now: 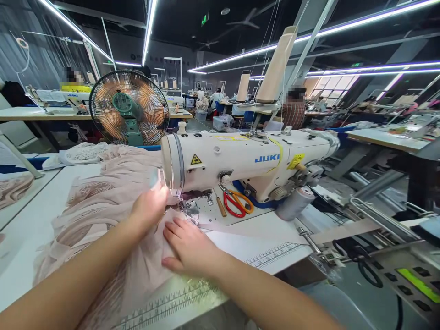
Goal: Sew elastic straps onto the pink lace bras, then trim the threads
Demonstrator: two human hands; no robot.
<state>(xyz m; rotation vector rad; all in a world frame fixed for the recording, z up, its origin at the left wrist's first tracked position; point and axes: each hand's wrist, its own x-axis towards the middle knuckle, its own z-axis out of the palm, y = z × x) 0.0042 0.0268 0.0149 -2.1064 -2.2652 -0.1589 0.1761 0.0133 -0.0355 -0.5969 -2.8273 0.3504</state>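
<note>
My left hand (pixel 151 206) is beside the needle end of the white JUKI sewing machine (pixel 220 156). Its fingers are drawn together, washed out by the lamp, around something that I cannot make out; a small grey-blue patch shows above them. My right hand (pixel 189 247) lies flat, fingers stretched, on thin pale pink fabric (pixel 147 261) just in front of the presser foot (pixel 187 208). More of this fabric, with lace parts, spreads in folds to the left. The needle itself is hidden by glare and the left hand.
Red- and orange-handled scissors (pixel 237 204) and a wooden-handled tool (pixel 221 207) lie under the machine arm. A grey thread cone (pixel 295 204) stands at right. Printed rulers (pixel 275 256) line the front edge. Behind are a large fan (pixel 129 107), tall thread cones (pixel 277 66) and people at other machines.
</note>
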